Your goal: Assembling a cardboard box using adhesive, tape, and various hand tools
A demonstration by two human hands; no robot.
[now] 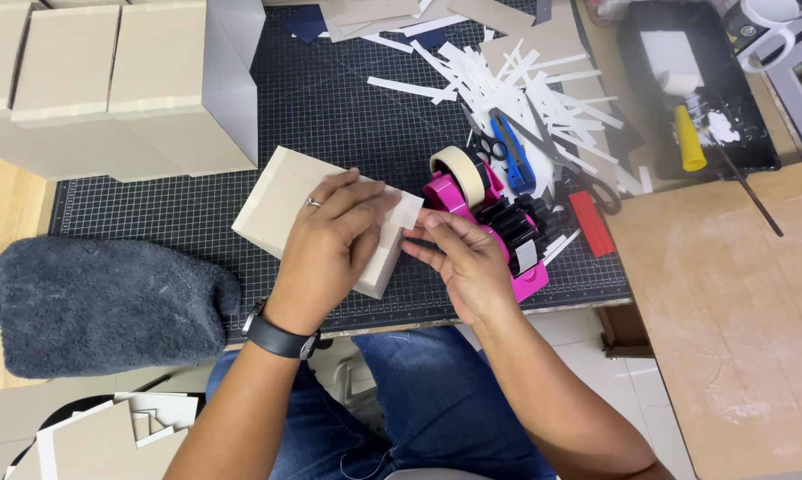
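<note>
Box (281, 206) long axis diagonal; left hand (334, 236) flat atop, right hand (463, 258) pinching tape strip (407, 211).

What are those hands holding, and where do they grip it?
A tape strip, pinched by the right hand; the left hand presses on the cardboard box.

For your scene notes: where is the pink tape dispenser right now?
In the head view, the pink tape dispenser sits on the cutting mat, right of the beige box, behind the right hand.

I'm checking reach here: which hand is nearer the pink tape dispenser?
Right. The right hand touches the pink tape dispenser; the left hand rests on the beige box beside it.
</note>
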